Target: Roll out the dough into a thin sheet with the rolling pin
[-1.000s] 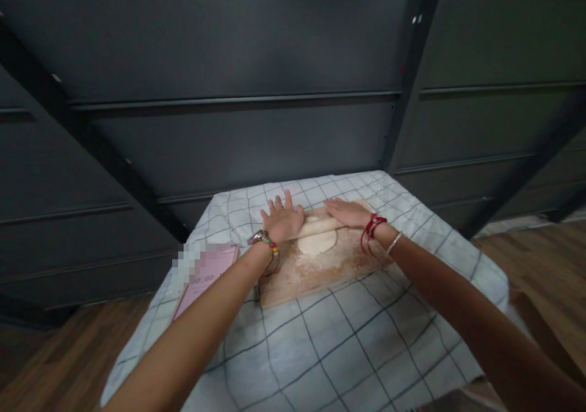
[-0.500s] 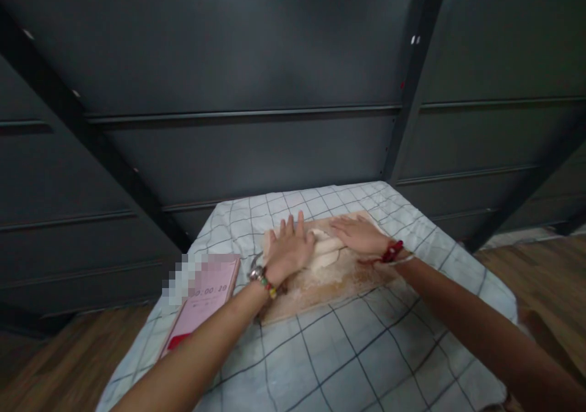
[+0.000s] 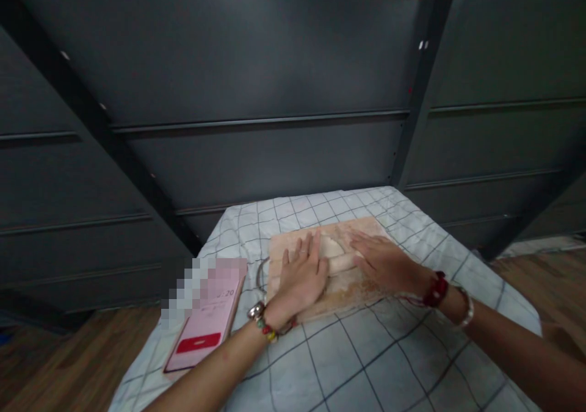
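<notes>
Wood-look board [image 3: 341,299] w/ matt floury surf., smooth rolling pin [image 3: 341,264], creased cloth [image 3: 366,357], semi-gloss metal-look wall [image 3: 265,162]

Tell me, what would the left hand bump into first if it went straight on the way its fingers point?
Past the far side of the board and the checked cloth, the left hand would likely meet the dark panel first; depth is hard to judge from this single view.

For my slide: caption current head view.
Left hand and right hand on a rolling pin, dough beyond it, on a board; phone at left.
</notes>
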